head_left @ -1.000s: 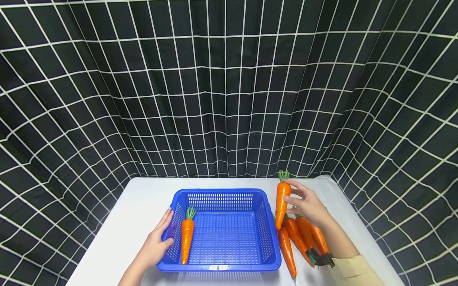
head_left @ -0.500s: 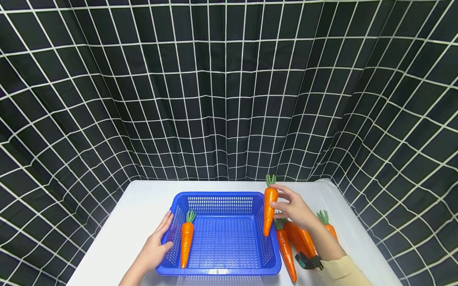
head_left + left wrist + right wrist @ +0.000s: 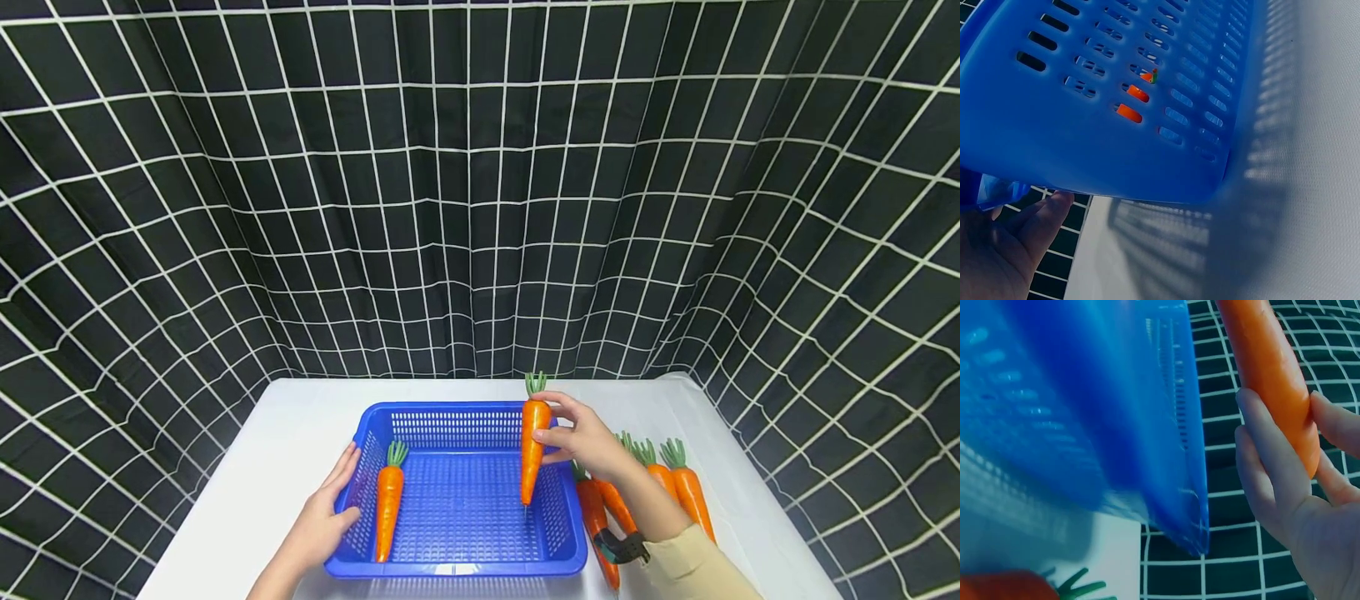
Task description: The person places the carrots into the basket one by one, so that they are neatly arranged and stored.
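Observation:
In the head view my right hand pinches an orange carrot with green stems between thumb and fingers. That carrot hangs upright, tip down, over the right part of a blue plastic basket. The right wrist view shows the fingers along one side of the held carrot and the thumb on the other. My left hand rests against the basket's left rim, fingers straight and thumb spread. Inside the basket, a second carrot lies along the left wall; bits of orange show through the slots in the left wrist view.
Several more carrots lie on the white table right of the basket, partly covered by my right forearm. A dark wrist strap is on that arm. Behind the table hangs a black curtain with a white grid.
My right hand has carried the carrot leftward, from above the carrots on the table to over the basket's right part. The left hand stays at the rim.

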{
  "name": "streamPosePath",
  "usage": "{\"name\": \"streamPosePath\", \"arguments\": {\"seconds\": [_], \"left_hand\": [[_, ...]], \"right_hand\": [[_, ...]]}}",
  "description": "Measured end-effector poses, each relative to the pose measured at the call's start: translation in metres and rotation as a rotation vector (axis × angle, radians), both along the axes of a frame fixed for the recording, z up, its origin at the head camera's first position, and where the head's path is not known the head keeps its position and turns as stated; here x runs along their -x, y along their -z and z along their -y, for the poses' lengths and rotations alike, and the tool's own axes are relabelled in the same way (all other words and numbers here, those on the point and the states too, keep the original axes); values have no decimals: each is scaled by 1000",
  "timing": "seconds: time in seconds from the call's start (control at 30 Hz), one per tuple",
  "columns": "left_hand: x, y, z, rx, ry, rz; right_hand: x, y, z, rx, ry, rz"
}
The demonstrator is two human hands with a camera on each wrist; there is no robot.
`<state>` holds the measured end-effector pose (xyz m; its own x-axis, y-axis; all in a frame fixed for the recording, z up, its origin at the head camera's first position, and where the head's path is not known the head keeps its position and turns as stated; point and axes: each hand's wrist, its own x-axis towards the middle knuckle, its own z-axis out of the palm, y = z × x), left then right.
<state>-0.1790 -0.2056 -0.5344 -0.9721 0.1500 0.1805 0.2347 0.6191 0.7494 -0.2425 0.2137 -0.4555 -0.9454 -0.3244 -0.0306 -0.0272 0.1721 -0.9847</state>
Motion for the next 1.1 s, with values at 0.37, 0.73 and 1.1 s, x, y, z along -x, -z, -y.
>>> {"name": "streamPosePath", "arguments": {"seconds": [0.37,0.73,1.1], "left_hand": [[-2,1,0,-15,-3,17],[-3,0,-2,2,-10,-7],[-2,1,0,-13,1,-8]], "right_hand": [[-1,-8,21,4,-51,24],[2,-8,47,52,-150,24],[5,-5,74,33,-164,29]]}}
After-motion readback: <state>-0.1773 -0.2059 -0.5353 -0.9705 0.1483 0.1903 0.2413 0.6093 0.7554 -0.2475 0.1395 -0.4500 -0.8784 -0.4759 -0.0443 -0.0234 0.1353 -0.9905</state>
